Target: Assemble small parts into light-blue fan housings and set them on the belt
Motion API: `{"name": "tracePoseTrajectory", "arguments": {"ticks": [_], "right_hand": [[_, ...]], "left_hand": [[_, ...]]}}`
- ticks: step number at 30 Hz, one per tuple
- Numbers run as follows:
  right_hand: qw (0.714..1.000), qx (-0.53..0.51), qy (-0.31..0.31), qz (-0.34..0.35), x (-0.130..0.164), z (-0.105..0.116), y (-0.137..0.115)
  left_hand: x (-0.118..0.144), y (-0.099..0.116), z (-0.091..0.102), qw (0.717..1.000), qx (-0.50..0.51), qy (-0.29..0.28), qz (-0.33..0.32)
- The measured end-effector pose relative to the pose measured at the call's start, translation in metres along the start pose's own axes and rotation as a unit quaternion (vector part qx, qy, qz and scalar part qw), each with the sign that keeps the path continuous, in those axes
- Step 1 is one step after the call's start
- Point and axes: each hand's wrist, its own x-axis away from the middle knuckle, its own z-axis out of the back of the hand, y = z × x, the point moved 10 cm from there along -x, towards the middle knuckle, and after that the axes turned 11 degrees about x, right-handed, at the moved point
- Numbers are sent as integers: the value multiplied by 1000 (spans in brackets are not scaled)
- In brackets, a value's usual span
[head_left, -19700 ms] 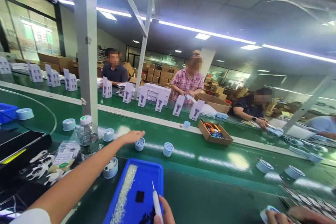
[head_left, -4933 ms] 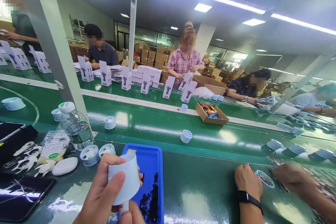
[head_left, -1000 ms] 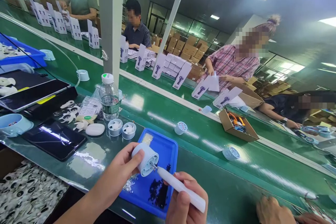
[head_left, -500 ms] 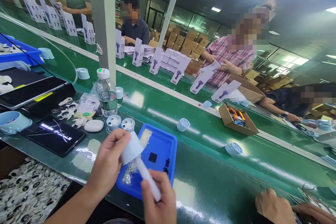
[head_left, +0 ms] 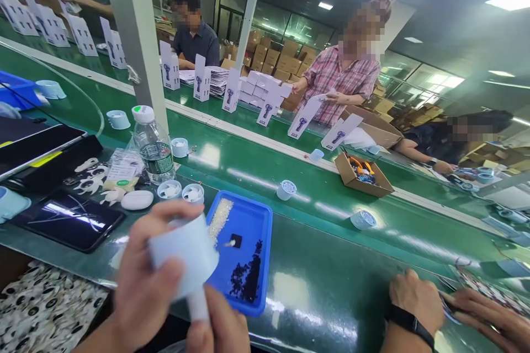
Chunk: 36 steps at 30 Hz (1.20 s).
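Two hands meet close under the camera, blurred by nearness. The left hand [head_left: 144,281] wraps a pale round housing [head_left: 186,253], fingers curled over its top and thumb on its side, tilted so its underside faces the right hand [head_left: 221,328]. That hand's grip is closed round a white pen-like tool [head_left: 197,304], whose upper end meets the housing from below; the tip itself is hidden. Both are held above the tabletop edge, just left of the blue tray [head_left: 244,248], which keeps clear bits, a black square and a heap of dark parts within easy reach. Two filled cups [head_left: 182,192] and a bottle [head_left: 151,146] stand behind. At lower right a co-worker's hands [head_left: 447,309] rest on the belt [head_left: 323,198], where more housings sit well apart.
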Motion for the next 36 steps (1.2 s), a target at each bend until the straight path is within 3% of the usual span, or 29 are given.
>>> {"name": "tracePoseTrajectory", "arguments": {"ticks": [2,4,7,9,11,14,16,19,23,25,27,32,34,36], "right_hand": [[1000,14,-23,-5,1,-19,7],[995,24,-91,-8,-4,-41,19],[987,29,-151,-40,-19,-57,50],[989,24,-120,-78,-31,-52,72],[990,7,-95,-101,-37,-50,86],[992,-29,-84,-88,-40,-56,91],[992,-50,-97,-68,-39,-62,89],[991,-60,-111,-40,-38,-64,85],[993,-52,-109,-15,-39,-59,78],[992,-48,-117,-8,-39,-61,76],[991,-45,-126,-3,-38,-64,75],[989,-24,-149,10,-35,-73,75],[986,7,-164,32,-34,-73,72],[987,47,-145,44,-35,-62,71]], "left_hand": [[-22,-5,-27,995,-25,-91,-12],[-48,-24,-48,981,-85,-173,30],[-99,-29,-52,957,-237,-164,-39],[-130,-44,-63,902,-382,-192,-65],[-152,-65,-84,826,-491,-259,-103],[-179,-93,-105,785,-535,-291,-110],[-190,-107,-113,777,-542,-305,-97],[-209,-106,-108,781,-555,-269,-92],[-241,-82,-65,787,-599,-131,-66],[-250,-77,-48,780,-616,-106,-41],[-251,-81,-45,771,-620,-144,-24],[-223,-115,-78,724,-597,-345,3],[-217,-123,-88,700,-614,-363,-17],[-220,-124,-92,694,-639,-328,-51]]}}
